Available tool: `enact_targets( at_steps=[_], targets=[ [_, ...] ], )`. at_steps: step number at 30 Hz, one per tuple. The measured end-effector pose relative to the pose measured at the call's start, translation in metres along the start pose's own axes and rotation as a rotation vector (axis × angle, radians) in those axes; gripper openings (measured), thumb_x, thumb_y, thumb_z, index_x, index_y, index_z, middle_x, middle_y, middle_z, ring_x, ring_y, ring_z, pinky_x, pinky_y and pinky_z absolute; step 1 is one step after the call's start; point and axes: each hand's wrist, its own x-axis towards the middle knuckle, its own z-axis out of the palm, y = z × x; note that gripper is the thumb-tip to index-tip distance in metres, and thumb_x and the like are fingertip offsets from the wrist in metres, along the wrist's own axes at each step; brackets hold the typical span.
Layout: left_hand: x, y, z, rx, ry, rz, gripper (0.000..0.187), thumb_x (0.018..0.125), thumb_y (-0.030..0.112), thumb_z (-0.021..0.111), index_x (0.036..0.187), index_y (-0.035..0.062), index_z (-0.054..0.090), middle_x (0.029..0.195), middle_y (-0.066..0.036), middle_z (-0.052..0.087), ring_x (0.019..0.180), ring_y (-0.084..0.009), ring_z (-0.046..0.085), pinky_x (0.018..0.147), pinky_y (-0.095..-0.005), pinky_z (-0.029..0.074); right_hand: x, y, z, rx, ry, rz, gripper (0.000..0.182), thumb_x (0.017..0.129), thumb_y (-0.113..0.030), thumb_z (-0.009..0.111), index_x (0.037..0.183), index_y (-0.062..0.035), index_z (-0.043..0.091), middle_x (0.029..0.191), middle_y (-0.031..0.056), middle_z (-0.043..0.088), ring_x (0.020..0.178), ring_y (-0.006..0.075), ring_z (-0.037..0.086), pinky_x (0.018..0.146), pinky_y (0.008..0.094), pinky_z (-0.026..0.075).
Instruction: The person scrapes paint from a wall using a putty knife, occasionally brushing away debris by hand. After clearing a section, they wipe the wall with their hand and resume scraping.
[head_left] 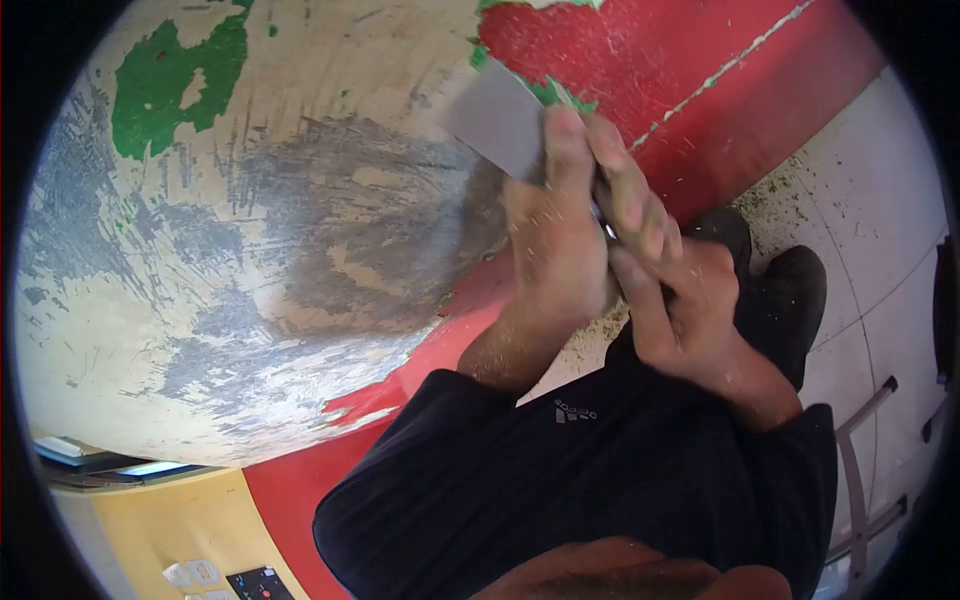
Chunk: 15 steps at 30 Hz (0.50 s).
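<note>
A flat metal scraper (497,122) lies with its blade against the wall, at the edge of the red and green paint (570,50). My left hand (560,220) is closed on the scraper near its blade, the fingers pointing up. My right hand (680,290) is closed round the handle, beside and partly over the left hand. Most of the handle is hidden by my fingers. Small chips hang in the air round both hands. Left of the blade the wall (400,240) is bare, scratched beige and grey.
A patch of green paint (210,80) remains at the upper left. Chips (780,205) lie on the tiled floor (850,200) by my dark shoes (795,290). A metal frame (855,480) stands at the lower right. A yellow panel (190,520) is at the lower left.
</note>
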Motion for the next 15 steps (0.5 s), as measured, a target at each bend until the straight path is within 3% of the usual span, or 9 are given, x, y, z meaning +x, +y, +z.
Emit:
enact_targets(
  at_steps=[2, 3, 6, 15],
  targets=[
    [-0.003, -0.006, -0.006, -0.050, -0.045, -0.117, 0.034, 0.100, 0.043, 0.035, 0.085, 0.0122, 0.040, 0.056, 0.000, 0.037, 0.040, -0.0132, 0.039, 0.043, -0.0330, 0.044, -0.002, -0.005, -0.003, 0.016, 0.000, 0.053, 0.009, 0.079, 0.004, 0.062, 0.088, 0.0018, 0.065, 0.066, 0.0164, 0.055, 0.053, 0.0288, 0.057, 0.050, 0.0326, 0.045],
    [-0.002, -0.006, -0.004, -0.102, 0.009, -0.117, 0.033, 0.102, 0.037, 0.033, 0.087, 0.0092, 0.042, 0.050, -0.003, 0.038, 0.040, -0.0182, 0.046, 0.043, -0.0367, 0.048, -0.005, -0.006, -0.003, 0.022, 0.004, 0.091, 0.008, 0.079, 0.003, 0.062, 0.087, 0.0019, 0.065, 0.065, 0.0162, 0.055, 0.053, 0.0290, 0.057, 0.049, 0.0327, 0.045],
    [-0.007, 0.002, 0.005, -0.072, 0.004, -0.128, 0.032, 0.101, 0.042, 0.034, 0.086, 0.0143, 0.040, 0.053, 0.003, 0.031, 0.039, -0.0120, 0.037, 0.042, -0.0323, 0.042, -0.004, -0.020, -0.005, -0.019, 0.011, 0.091, 0.006, 0.080, 0.002, 0.062, 0.085, 0.0015, 0.064, 0.064, 0.0159, 0.054, 0.051, 0.0290, 0.055, 0.048, 0.0326, 0.044],
    [-0.008, -0.002, 0.003, -0.031, 0.034, -0.080, 0.029, 0.101, 0.037, 0.035, 0.085, 0.0147, 0.042, 0.054, 0.004, 0.030, 0.042, -0.0105, 0.037, 0.045, -0.0313, 0.044, -0.012, -0.003, 0.003, 0.000, 0.059, 0.045, 0.008, 0.079, 0.001, 0.063, 0.087, 0.0014, 0.065, 0.061, 0.0170, 0.053, 0.047, 0.0264, 0.054, 0.046, 0.0324, 0.042]
  ],
)
